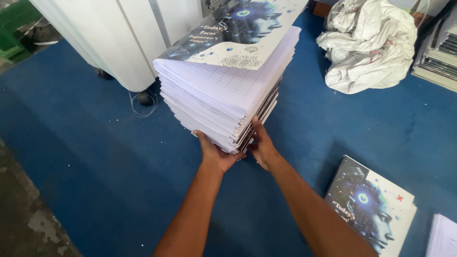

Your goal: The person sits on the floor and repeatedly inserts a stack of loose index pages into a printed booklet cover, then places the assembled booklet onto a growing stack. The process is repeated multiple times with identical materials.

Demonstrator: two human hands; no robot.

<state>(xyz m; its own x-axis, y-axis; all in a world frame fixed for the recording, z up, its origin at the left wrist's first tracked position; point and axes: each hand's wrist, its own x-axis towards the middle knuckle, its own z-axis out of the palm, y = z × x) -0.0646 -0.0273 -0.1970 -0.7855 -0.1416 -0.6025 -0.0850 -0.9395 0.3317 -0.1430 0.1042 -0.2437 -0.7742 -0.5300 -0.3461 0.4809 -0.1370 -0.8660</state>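
stack: tall pile of printed notebooks [228, 90] with loose ruled sheets, centre to upper centre of frame, standing on the blue floor covering [95, 157]
top cover: dark-blue illustrated cover [238, 28] with a digital head design, lying skewed on the pile, far edge running out of frame at the top
left hand: left hand [216, 153] at lower centre, palm up against the near bottom corner of the pile, fingers tucked under the lowest sheets, grasping that corner
right hand: right hand [261, 145] just right of the left one, flat against the dark spine edges on the near right side, fingers spread and pressing; not closed around anything
weight: judged heavy; many bound books in one block
stiffness: each book is bendy and the layers are not bound to each other, so the pile likely sags or shears if lifted from one corner
slip: glossy covers between layers probably slide; upper sheets already fan out unevenly to the left
fragility: not breakable, but corners and page edges look easy to crease
where to hold: judged best low down, hands under the bottom layer on opposite sides, with the spine side as the firmer face
other items: single notebook [373, 209] with the same cover, lower right on the floor; crumpled white sack [371, 45], upper right; white machine housing [119, 33], upper left; edge of another paper pile [442, 235], bottom right corner
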